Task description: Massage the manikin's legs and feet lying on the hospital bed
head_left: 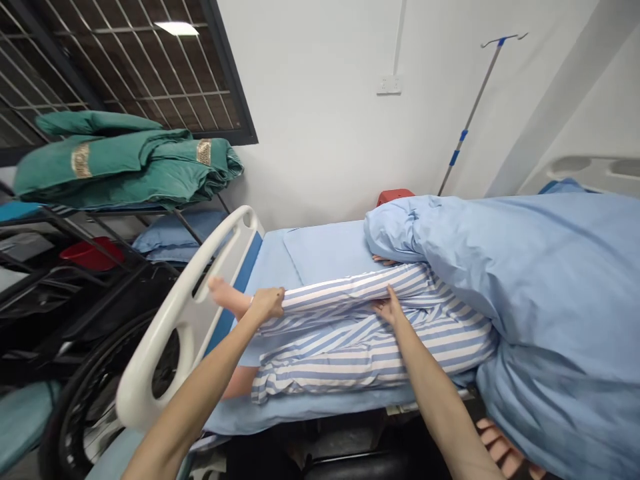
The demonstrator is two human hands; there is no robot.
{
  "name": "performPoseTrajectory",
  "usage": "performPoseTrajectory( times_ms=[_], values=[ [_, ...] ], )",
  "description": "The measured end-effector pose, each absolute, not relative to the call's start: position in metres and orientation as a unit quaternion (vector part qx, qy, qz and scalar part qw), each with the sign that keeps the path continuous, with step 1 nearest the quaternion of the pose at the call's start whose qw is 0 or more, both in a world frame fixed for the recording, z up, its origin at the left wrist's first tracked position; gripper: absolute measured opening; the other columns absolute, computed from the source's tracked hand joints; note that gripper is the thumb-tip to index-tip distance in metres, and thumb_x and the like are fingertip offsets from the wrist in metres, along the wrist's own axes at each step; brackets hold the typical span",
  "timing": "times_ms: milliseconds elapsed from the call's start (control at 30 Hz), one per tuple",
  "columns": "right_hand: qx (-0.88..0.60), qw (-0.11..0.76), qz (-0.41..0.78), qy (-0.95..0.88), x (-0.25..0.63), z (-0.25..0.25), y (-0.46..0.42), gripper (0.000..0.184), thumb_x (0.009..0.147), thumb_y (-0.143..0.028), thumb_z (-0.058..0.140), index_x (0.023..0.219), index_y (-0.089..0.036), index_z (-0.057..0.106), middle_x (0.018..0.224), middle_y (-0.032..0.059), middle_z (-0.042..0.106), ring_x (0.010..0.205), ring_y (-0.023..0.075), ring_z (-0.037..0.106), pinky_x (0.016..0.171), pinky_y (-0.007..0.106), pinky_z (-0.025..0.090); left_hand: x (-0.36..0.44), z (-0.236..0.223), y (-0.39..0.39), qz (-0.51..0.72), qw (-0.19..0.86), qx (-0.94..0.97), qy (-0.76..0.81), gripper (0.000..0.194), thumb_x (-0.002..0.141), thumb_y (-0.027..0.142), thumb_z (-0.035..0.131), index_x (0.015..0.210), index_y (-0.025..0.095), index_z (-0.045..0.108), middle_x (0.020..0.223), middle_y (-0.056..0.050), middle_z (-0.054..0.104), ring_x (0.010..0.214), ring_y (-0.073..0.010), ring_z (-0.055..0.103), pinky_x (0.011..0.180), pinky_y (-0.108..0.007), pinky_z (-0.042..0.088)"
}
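Observation:
A figure in blue-and-white striped trousers lies on the bed; I cannot tell whether it is a person or a manikin. My left hand (269,303) is wrapped round the ankle of the far leg (335,293), just behind its bare foot (227,295). Under the knee of that same leg, my right hand (390,309) grips from the near side, some fingers hidden beneath the trouser cloth. The near leg (350,367) rests on the light blue sheet (320,250). A blue quilt (540,267) covers the upper body, with fingers (500,448) showing below its near edge.
A white footboard (145,363) rises at the left, with a wheelchair wheel (67,420) beyond it. Green folded bedding (135,170) lies on a rack near the barred window. An IV pole (473,110) and a red object (395,195) stand behind the bed.

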State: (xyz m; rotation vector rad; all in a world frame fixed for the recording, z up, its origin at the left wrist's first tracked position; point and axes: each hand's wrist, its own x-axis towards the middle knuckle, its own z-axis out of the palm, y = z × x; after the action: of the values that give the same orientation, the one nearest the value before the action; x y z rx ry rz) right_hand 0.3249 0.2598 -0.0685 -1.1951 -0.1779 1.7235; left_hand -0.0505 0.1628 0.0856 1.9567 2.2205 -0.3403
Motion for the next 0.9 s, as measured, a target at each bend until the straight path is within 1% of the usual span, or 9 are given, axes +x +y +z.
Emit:
performPoseTrajectory(
  times_ms=[100, 200, 300, 367, 467, 567, 667, 800, 900],
  values=[
    [-0.414, 0.557, 0.720, -0.030, 0.331, -0.053, 0.267, 0.038, 0.093, -0.055, 0.056, 0.117, -0.027, 0.060, 0.108, 0.0063, 0.070, 0.102, 0.0230, 0.067, 0.088, 0.042, 0.059, -0.040, 0.123, 0.164, -0.161, 0.031, 0.688, 0.707, 0.046, 0.068, 0.026, 0.071, 0.113, 0.018, 0.064, 0.110, -0.015, 0.074, 0.103, -0.0319, 0.068, 0.087, -0.036, 0.049],
    [-0.378, 0.569, 0.730, -0.018, 0.338, -0.036, 0.268, 0.038, 0.095, -0.055, 0.052, 0.116, -0.026, 0.061, 0.111, 0.0065, 0.070, 0.109, 0.0228, 0.065, 0.093, 0.044, 0.058, -0.029, 0.155, 0.169, -0.166, -0.029, 0.706, 0.688, 0.041, 0.073, 0.022, 0.066, 0.114, 0.017, 0.064, 0.108, -0.017, 0.074, 0.100, -0.0319, 0.070, 0.085, -0.037, 0.049],
    [-0.358, 0.582, 0.730, -0.012, 0.339, -0.021, 0.266, 0.041, 0.093, -0.058, 0.053, 0.116, -0.025, 0.060, 0.114, 0.0077, 0.068, 0.113, 0.0235, 0.063, 0.093, 0.046, 0.059, -0.018, 0.187, 0.175, -0.158, -0.079, 0.714, 0.678, 0.038, 0.075, 0.017, 0.062, 0.113, 0.016, 0.065, 0.106, -0.017, 0.074, 0.100, -0.0327, 0.070, 0.085, -0.038, 0.049],
    [-0.344, 0.602, 0.721, -0.002, 0.338, -0.011, 0.268, 0.042, 0.093, -0.059, 0.051, 0.116, -0.025, 0.058, 0.116, 0.0077, 0.066, 0.113, 0.0235, 0.063, 0.091, 0.046, 0.060, -0.011, 0.206, 0.178, -0.148, -0.101, 0.715, 0.676, 0.039, 0.074, 0.015, 0.063, 0.113, 0.016, 0.066, 0.106, -0.017, 0.075, 0.101, -0.0338, 0.070, 0.086, -0.038, 0.048],
    [-0.322, 0.625, 0.711, 0.012, 0.343, 0.009, 0.277, 0.044, 0.092, -0.061, 0.048, 0.118, -0.026, 0.055, 0.119, 0.0080, 0.063, 0.112, 0.0230, 0.062, 0.088, 0.046, 0.061, 0.001, 0.217, 0.180, -0.116, -0.095, 0.713, 0.685, 0.044, 0.072, 0.018, 0.067, 0.115, 0.016, 0.065, 0.107, -0.017, 0.074, 0.102, -0.0349, 0.069, 0.086, -0.038, 0.047],
    [-0.305, 0.641, 0.704, 0.009, 0.358, 0.035, 0.289, 0.050, 0.090, -0.065, 0.046, 0.120, -0.025, 0.053, 0.120, 0.0093, 0.061, 0.110, 0.0233, 0.063, 0.087, 0.046, 0.063, 0.017, 0.203, 0.180, -0.053, -0.058, 0.702, 0.708, 0.046, 0.074, 0.025, 0.069, 0.119, 0.016, 0.061, 0.112, -0.016, 0.073, 0.102, -0.0325, 0.068, 0.086, -0.037, 0.046],
    [-0.286, 0.651, 0.703, -0.009, 0.372, 0.059, 0.296, 0.053, 0.089, -0.066, 0.045, 0.121, -0.025, 0.052, 0.117, 0.0098, 0.061, 0.107, 0.0245, 0.064, 0.082, 0.046, 0.064, 0.035, 0.174, 0.181, 0.017, -0.020, 0.686, 0.727, 0.046, 0.080, 0.030, 0.068, 0.122, 0.016, 0.056, 0.114, -0.014, 0.072, 0.103, -0.0287, 0.066, 0.086, -0.035, 0.045],
    [-0.283, 0.658, 0.698, -0.001, 0.374, 0.081, 0.299, 0.051, 0.088, -0.063, 0.046, 0.121, -0.024, 0.052, 0.111, 0.0098, 0.062, 0.104, 0.0251, 0.065, 0.077, 0.044, 0.065, 0.055, 0.131, 0.187, 0.068, 0.024, 0.669, 0.740, 0.044, 0.081, 0.033, 0.068, 0.119, 0.016, 0.055, 0.118, -0.015, 0.071, 0.105, -0.0299, 0.066, 0.086, -0.036, 0.045],
    [-0.291, 0.667, 0.685, 0.013, 0.370, 0.089, 0.302, 0.048, 0.088, -0.061, 0.048, 0.118, -0.025, 0.053, 0.107, 0.0083, 0.063, 0.101, 0.0241, 0.066, 0.075, 0.042, 0.065, 0.076, 0.099, 0.189, 0.093, 0.070, 0.641, 0.759, 0.047, 0.080, 0.035, 0.068, 0.122, 0.018, 0.054, 0.122, -0.014, 0.070, 0.110, -0.0299, 0.066, 0.087, -0.035, 0.047]
  ],
)
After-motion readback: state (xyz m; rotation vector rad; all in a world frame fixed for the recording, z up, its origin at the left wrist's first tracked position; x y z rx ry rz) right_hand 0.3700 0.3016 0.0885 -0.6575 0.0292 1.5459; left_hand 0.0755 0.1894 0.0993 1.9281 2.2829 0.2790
